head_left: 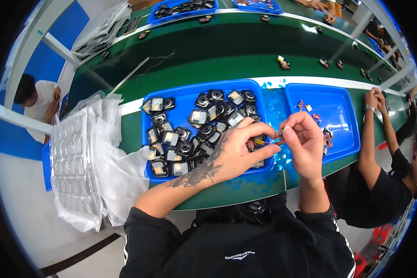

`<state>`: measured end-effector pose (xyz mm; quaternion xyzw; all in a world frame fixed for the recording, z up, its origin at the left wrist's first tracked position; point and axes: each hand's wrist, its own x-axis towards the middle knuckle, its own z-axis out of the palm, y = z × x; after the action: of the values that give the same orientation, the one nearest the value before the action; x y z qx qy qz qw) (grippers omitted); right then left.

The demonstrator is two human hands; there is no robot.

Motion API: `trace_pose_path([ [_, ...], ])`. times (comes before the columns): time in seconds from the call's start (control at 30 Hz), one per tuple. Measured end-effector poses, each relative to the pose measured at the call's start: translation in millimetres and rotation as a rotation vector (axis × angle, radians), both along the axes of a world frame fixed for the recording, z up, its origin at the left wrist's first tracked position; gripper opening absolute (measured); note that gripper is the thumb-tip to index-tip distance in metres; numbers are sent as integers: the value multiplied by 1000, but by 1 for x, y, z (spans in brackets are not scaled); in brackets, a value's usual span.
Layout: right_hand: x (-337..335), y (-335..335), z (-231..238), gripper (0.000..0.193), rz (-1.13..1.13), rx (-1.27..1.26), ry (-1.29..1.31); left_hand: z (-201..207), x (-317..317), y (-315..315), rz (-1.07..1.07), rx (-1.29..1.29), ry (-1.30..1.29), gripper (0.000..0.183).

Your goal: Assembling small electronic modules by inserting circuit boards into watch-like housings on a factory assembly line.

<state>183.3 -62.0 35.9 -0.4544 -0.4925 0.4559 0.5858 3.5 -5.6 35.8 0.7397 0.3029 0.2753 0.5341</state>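
Note:
Above the gap between two blue trays my hands meet, fingertips almost touching. My left hand point(236, 150) pinches a small part with yellow and purple wires point(260, 142); most of it is hidden behind the fingers. Thumb and forefinger of my right hand point(306, 144) are closed at the same spot, on something too small to make out. Under and beside the left hand lies the larger blue tray point(204, 86), holding many black and grey camera-like modules point(185, 147). To the right, a second blue tray point(345, 123) contains a few small wired parts point(327, 139).
Blue film scraps point(282, 160) litter the strip between the trays. Clear plastic blister trays point(74, 157) stand stacked at the left. Beyond runs a green conveyor belt point(208, 69) with scattered small parts. Co-workers sit at the right point(375, 185) and left point(41, 102).

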Motion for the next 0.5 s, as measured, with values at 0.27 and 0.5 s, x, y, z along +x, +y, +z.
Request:
trace_pose_path([
  [0.27,-21,13,-1,13,-334,340,-807,-7,-4,3,112,94,5,17],
  [0.5,-2,6,-21,11,-302,334,-788,-17,-3,10,110,-22,-136,20],
])
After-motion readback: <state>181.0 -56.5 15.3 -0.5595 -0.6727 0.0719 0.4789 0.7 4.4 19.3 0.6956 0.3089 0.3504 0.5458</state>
